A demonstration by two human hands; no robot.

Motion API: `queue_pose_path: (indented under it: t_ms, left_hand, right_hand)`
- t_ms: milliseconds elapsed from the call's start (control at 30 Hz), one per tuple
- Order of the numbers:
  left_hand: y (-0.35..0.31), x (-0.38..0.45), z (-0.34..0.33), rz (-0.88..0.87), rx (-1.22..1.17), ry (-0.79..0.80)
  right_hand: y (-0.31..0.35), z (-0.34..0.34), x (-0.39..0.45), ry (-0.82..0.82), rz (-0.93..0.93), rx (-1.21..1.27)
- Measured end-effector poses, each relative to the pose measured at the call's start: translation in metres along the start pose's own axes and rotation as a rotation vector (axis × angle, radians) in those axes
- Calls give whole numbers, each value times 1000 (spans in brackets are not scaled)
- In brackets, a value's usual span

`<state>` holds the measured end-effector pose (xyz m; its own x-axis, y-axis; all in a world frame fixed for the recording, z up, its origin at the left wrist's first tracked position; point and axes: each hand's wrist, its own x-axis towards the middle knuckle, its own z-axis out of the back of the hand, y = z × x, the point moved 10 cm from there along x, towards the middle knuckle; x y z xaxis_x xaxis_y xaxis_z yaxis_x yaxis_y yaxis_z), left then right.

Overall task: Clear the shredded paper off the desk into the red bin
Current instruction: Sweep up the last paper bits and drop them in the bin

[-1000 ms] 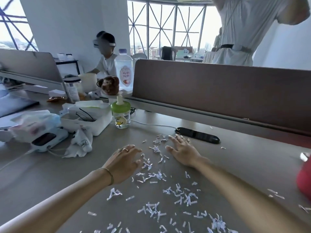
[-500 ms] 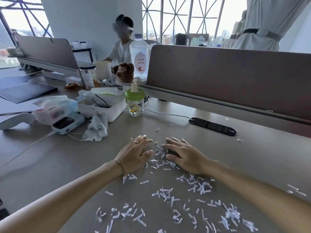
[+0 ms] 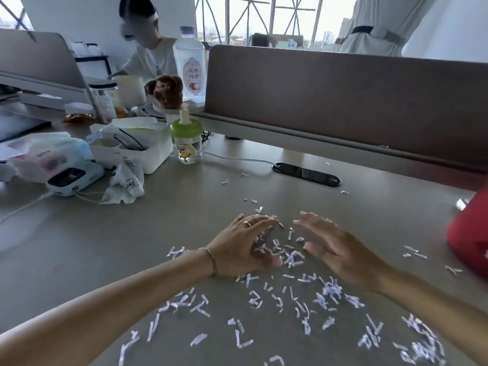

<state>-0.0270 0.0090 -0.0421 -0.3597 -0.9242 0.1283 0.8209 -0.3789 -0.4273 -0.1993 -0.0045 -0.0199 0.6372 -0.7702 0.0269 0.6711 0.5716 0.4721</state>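
White shredded paper (image 3: 280, 253) heaped between my hands | left hand (image 3: 241, 245), right hand (image 3: 334, 248) fingers straight, cupping inward | red bin (image 3: 468, 233) far right, right hand nearer

Left hand (image 3: 241, 245) and right hand (image 3: 335, 249) flank shredded paper (image 3: 285, 256) on desk (image 3: 184, 228).

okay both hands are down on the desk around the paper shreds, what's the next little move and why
Probably draw both hands together and toward you: the left hand and right hand flank a cluster of shredded paper, with more scattered nearer. The red bin sits at the right edge.
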Motion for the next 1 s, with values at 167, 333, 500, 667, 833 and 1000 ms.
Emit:
queue_pose_path:
  t_ms: [167,333,500,667,833,1000]
  left_hand:
    - [2,6,13,-62,94,-86]
    - [15,7,27,-28,152,-184]
    - [13,7,28,27,300,-152]
    - [22,1,41,107,221,-161]
    - [28,-15,55,132,192,-199]
    - [25,-30,62,111,199,-222]
  right_hand:
    - [3,-19,-12,23,25,-24]
    - [6,-35,-12,61,25,-123]
    - [14,-53,-4,100,15,-311]
    - [25,-57,35,60,3,-324]
    - [40,-61,87,62,69,-316]
    - [47,-65,70,89,110,-245]
